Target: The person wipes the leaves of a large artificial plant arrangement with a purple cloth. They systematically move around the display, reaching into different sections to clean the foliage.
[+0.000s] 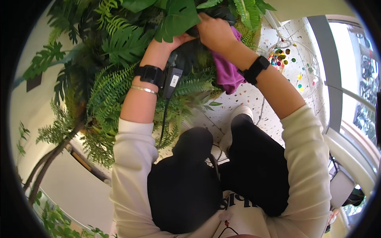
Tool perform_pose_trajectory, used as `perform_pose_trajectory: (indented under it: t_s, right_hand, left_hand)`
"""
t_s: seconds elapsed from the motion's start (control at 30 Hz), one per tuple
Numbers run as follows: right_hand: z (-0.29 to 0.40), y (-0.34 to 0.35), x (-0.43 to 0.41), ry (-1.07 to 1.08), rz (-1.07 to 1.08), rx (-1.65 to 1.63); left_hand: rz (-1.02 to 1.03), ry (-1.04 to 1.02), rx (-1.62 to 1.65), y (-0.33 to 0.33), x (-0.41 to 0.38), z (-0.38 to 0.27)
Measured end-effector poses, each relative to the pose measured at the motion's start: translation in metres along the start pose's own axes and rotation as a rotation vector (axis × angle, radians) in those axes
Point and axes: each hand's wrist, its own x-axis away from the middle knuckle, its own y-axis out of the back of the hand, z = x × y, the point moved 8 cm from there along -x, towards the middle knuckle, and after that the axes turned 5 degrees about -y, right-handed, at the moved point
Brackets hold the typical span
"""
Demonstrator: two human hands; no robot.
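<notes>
Both hands meet among the green plants at the top of the view. My left hand (181,40) reaches beneath a large split monstera leaf (180,19), which covers part of it; what its fingers touch is hidden. Beside it, my right hand (212,29) has its fingertips bent down at the leaf's right edge, near dark foliage; whether they grip anything cannot be told. A purple cloth (227,71) hangs below my right forearm. A black power adapter (172,82) with a cable lies by my left wrist, over fern fronds (113,86).
A clear balloon (309,68) holding coloured confetti rests on the speckled floor (241,98) at the right, near the window frame. Brown branches (56,151) stretch across the lower left. My knees and a light shoe (241,110) are below the plants.
</notes>
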Motion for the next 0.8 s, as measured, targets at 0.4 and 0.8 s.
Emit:
perform_pose_trajectory:
  t_s: [0.4, 0.8]
  right_hand:
    - [0.001, 0.048, 0.037, 0.115, 0.068, -0.181]
    - [-0.012, 0.008, 0.016, -0.053, -0.02, -0.044]
  left_hand:
    - [-0.242, -0.085, -0.045, 0.029, -0.01, -0.007]
    - [-0.255, -0.11, -0.005, 0.0, -0.005, 0.008]
